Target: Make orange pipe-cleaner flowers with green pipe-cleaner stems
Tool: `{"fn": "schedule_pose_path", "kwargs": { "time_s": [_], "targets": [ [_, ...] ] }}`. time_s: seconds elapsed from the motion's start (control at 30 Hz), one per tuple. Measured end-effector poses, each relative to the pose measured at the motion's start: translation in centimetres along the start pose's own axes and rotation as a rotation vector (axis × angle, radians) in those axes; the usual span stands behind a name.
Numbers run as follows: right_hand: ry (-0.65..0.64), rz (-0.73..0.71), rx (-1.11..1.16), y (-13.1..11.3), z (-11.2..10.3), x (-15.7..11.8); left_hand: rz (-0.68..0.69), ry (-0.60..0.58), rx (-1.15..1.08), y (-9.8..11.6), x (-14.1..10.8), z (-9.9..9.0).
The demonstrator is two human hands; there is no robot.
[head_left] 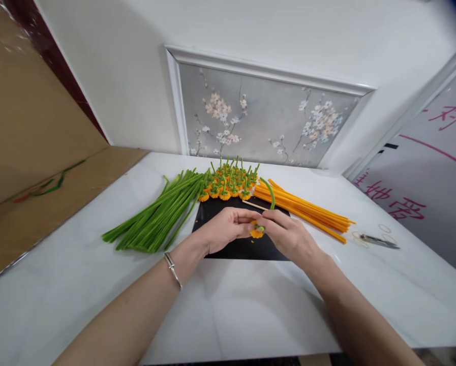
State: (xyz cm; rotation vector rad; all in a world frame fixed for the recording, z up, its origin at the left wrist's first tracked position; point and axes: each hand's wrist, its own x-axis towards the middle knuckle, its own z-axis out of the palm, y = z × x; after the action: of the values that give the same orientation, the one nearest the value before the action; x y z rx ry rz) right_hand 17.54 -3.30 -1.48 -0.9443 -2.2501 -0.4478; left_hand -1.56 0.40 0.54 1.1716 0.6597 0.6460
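In the head view, my left hand (228,229) pinches a small orange pipe-cleaner pumpkin (256,234) above a black mat (231,249). The fingers of my right hand (291,236) are closed at the pumpkin's green top, on a green pipe cleaner (271,193) whose free end arcs up and away. A thin pale stick (253,205) lies by my right fingers, its near end hidden behind them. Just beyond the mat stand several similar pumpkins (224,194) with green upright stems.
Left of the mat lies a bundle of green pipe cleaners (159,218); orange pipe cleaners (307,208) lie to the right. Small scissors (378,241) rest farther right on the white table (228,305). Cardboard (40,188) borders the left, and a framed floral panel (266,112) stands behind.
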Motion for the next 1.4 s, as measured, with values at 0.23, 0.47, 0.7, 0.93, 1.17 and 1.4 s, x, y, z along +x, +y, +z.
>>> {"fn": "schedule_pose_path", "kwargs": {
  "time_s": [0.23,0.47,0.7,0.93,1.17,1.4],
  "targets": [
    [0.011,-0.069,-0.068,0.1,-0.3,0.3,-0.007,0.046,-0.034,0.4,-0.1,0.4],
    [-0.050,-0.093,-0.192,-0.6,-0.2,0.7,-0.001,0.136,-0.033,0.2,0.1,0.8],
    [0.059,0.099,-0.385,-2.3,0.6,1.1,0.264,0.285,0.009,-0.4,0.4,1.9],
    [0.277,0.474,-0.024,-3.0,1.5,1.7,0.553,0.495,0.167,-1.7,0.3,3.9],
    [0.330,0.538,0.156,-2.8,1.4,1.5,0.523,0.411,-0.040,-1.9,0.2,4.4],
    [0.336,0.135,-0.038,-1.3,0.8,0.4,0.072,0.119,-0.310,0.4,-0.2,2.6]
  ]
}}
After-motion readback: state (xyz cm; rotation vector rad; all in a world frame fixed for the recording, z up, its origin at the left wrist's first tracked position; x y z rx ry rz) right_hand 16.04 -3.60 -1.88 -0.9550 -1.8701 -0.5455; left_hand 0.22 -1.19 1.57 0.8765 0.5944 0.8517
